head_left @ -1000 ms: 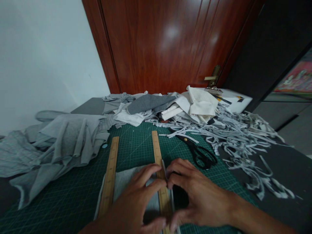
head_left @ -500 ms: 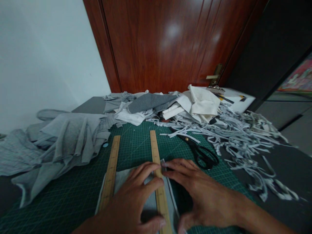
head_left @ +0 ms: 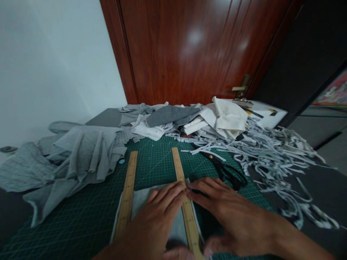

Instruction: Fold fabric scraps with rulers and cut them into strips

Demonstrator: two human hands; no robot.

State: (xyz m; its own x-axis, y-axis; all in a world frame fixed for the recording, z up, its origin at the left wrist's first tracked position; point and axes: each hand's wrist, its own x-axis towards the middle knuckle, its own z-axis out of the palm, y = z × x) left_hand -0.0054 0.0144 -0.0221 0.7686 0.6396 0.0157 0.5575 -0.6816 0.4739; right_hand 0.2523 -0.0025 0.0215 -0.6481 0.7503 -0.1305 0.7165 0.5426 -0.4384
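Just two rulers [head_left: 187, 202] — one scissors [head_left: 227, 171]

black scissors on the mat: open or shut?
Shut, as far as shows: the scissors lie flat on the cutting mat with both handle loops together; a fabric strip covers the blade tips.

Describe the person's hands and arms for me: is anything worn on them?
Both are bare. The left hand and right hand show no gloves, rings or watch. The right forearm has no sleeve in view. Little of the left arm shows.
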